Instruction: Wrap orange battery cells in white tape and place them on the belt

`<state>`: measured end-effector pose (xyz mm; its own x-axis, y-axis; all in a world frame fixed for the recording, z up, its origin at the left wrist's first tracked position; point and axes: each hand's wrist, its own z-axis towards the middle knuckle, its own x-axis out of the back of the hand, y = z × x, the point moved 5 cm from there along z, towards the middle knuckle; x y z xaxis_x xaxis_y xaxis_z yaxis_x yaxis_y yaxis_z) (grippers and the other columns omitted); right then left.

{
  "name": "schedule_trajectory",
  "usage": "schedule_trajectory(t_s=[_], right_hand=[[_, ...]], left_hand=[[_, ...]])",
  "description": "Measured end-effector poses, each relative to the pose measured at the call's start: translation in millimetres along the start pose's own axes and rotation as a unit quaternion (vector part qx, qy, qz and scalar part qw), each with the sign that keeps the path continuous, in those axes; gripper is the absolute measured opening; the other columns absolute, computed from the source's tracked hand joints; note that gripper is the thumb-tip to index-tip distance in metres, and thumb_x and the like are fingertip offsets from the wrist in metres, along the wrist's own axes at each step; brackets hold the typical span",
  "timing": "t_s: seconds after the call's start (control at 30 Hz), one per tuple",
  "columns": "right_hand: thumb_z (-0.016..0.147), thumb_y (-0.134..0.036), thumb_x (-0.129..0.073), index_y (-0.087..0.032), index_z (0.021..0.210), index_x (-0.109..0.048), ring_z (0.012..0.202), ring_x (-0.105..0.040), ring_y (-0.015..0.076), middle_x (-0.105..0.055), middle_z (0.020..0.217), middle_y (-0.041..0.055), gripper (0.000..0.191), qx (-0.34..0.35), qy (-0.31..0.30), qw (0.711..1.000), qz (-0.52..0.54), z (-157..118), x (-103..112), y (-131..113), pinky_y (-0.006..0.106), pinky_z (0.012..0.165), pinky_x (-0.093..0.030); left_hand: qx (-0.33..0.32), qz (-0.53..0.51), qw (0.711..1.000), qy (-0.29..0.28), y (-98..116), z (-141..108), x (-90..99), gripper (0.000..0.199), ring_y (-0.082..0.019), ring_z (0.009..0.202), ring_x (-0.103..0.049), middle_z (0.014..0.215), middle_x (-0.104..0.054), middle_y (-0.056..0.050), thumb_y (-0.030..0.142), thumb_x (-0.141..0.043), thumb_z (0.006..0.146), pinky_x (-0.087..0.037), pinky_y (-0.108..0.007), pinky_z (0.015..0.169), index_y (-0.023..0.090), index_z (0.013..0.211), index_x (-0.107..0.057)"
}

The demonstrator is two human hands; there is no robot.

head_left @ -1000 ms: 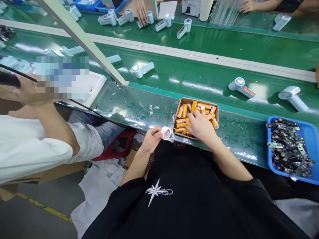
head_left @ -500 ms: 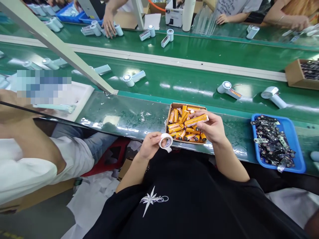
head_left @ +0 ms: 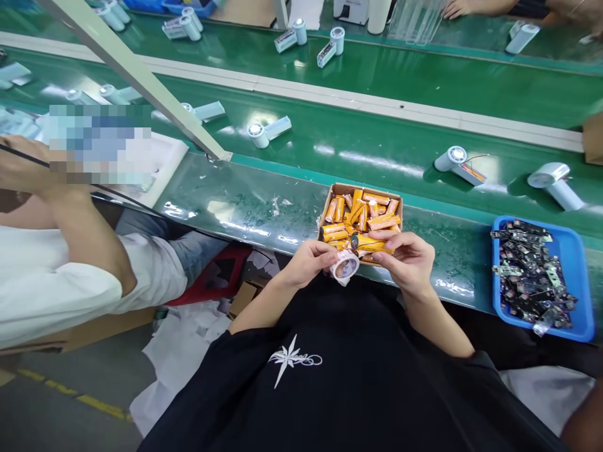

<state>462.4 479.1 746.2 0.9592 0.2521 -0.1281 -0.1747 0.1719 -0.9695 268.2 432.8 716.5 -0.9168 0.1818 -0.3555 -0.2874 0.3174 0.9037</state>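
My left hand (head_left: 313,262) is closed on a roll of white tape (head_left: 346,269), its ring tilted toward me above the table's front edge. In my right hand (head_left: 409,258) is an orange battery cell (head_left: 372,243), pinched by thumb and fingers at its right end. The dark left end of that cell is close to the tape roll; whether they touch I cannot tell. Just behind both hands, a cardboard box (head_left: 401,207) is filled with more orange cells (head_left: 362,210), lying at mixed angles. My hands partly cover its front side.
Circuit boards fill a blue tray (head_left: 584,301) to the right. Pale blue fan-like units (head_left: 258,134) lie along the green conveyor (head_left: 348,141). A slanted metal post (head_left: 141,81) stands left, near a seated co-worker (head_left: 61,270). Another person's hand (head_left: 456,7) rests at the far side.
My right hand has brought the battery cell down and left from over the box toward the tape. My left hand with the tape has moved right. The view has shifted.
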Motion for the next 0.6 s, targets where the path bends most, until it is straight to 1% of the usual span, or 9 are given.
schedule_trajectory(t_s=[0.07,0.2,0.3,0.37,0.47,0.5,0.53,0.57,0.6], right_hand=[[0.077,-0.040,-0.093,-0.026,0.084,-0.067,0.098,-0.080,0.0298,-0.082,0.108,0.0087,0.031,-0.022,-0.009,1.000,0.008,-4.5,-1.9,5.2,0.048,0.084,-0.070],[0.080,-0.038,-0.091,-0.025,0.090,-0.071,0.102,-0.079,0.0269,-0.081,0.108,0.0078,0.027,-0.049,-0.075,0.995,0.038,-10.4,-8.4,15.5,0.044,0.088,-0.069],[0.083,-0.034,-0.089,-0.026,0.114,-0.075,0.110,-0.077,0.0245,-0.079,0.118,0.0066,0.035,-0.067,-0.147,0.987,0.018,-2.5,-6.6,11.7,0.040,0.097,-0.066],[0.087,-0.034,-0.085,-0.028,0.130,-0.073,0.116,-0.075,0.0248,-0.077,0.128,0.0062,0.045,-0.083,-0.230,0.968,-0.059,9.1,-4.1,1.6,0.041,0.105,-0.062],[0.090,-0.035,-0.082,-0.029,0.128,-0.077,0.116,-0.075,0.0271,-0.079,0.123,0.0048,0.039,-0.085,-0.346,0.913,-0.199,26.6,-0.6,-15.3,0.044,0.110,-0.057],[0.090,-0.036,-0.082,-0.028,0.124,-0.079,0.112,-0.075,0.0276,-0.080,0.118,0.0046,0.036,-0.088,-0.357,0.905,-0.213,30.5,-0.4,-18.4,0.044,0.109,-0.057],[0.088,-0.039,-0.083,-0.027,0.121,-0.079,0.109,-0.076,0.0279,-0.081,0.114,0.0046,0.035,-0.093,-0.344,0.913,-0.200,33.3,-0.9,-19.6,0.044,0.107,-0.059],[0.086,-0.042,-0.085,-0.026,0.120,-0.079,0.107,-0.077,0.0282,-0.081,0.112,0.0049,0.038,-0.100,-0.306,0.933,-0.162,34.4,-2.1,-18.4,0.044,0.103,-0.061],[0.083,-0.046,-0.088,-0.025,0.120,-0.077,0.106,-0.077,0.0286,-0.081,0.112,0.0057,0.043,-0.104,-0.246,0.957,-0.110,33.5,-3.7,-14.5,0.044,0.101,-0.063]], left_hand=[[0.002,-0.004,1.000,0.003,-0.2,-0.3,0.2,0.065,-0.013,0.054,-0.052,0.058,-0.063,-0.006,0.075,-0.083,0.073,-0.035,-0.027,0.056,0.012,0.061,-0.072],[-0.015,0.001,1.000,0.008,3.7,-0.8,2.5,0.065,-0.014,0.054,-0.053,0.056,-0.063,-0.007,0.075,-0.081,0.075,-0.038,-0.028,0.056,0.013,0.057,-0.070],[-0.026,0.034,0.999,-0.008,11.6,1.1,5.2,0.060,-0.015,0.056,-0.058,0.060,-0.067,-0.008,0.070,-0.081,0.079,-0.044,-0.029,0.059,0.012,0.062,-0.075],[-0.029,0.069,0.997,-0.025,19.4,4.0,7.5,0.056,-0.018,0.060,-0.063,0.065,-0.071,-0.009,0.067,-0.081,0.082,-0.048,-0.030,0.063,0.012,0.067,-0.078],[-0.015,0.119,0.991,-0.066,27.4,9.3,8.8,0.053,-0.019,0.064,-0.066,0.068,-0.072,-0.009,0.064,-0.082,0.082,-0.050,-0.030,0.064,0.012,0.069,-0.080],[-0.011,0.126,0.989,-0.072,27.7,10.7,9.1,0.053,-0.019,0.065,-0.066,0.069,-0.073,-0.008,0.064,-0.083,0.081,-0.050,-0.031,0.065,0.012,0.069,-0.080],[-0.012,0.122,0.990,-0.065,26.9,11.8,9.7,0.052,-0.020,0.067,-0.066,0.070,-0.073,-0.008,0.063,-0.083,0.080,-0.051,-0.031,0.067,0.012,0.070,-0.080],[-0.021,0.105,0.993,-0.046,25.0,12.5,10.7,0.053,-0.020,0.069,-0.067,0.071,-0.073,-0.009,0.064,-0.084,0.080,-0.052,-0.032,0.069,0.012,0.071,-0.080],[-0.038,0.077,0.996,-0.017,22.2,12.7,11.7,0.053,-0.020,0.071,-0.067,0.072,-0.073,-0.009,0.065,-0.084,0.079,-0.052,-0.032,0.070,0.012,0.072,-0.080]])
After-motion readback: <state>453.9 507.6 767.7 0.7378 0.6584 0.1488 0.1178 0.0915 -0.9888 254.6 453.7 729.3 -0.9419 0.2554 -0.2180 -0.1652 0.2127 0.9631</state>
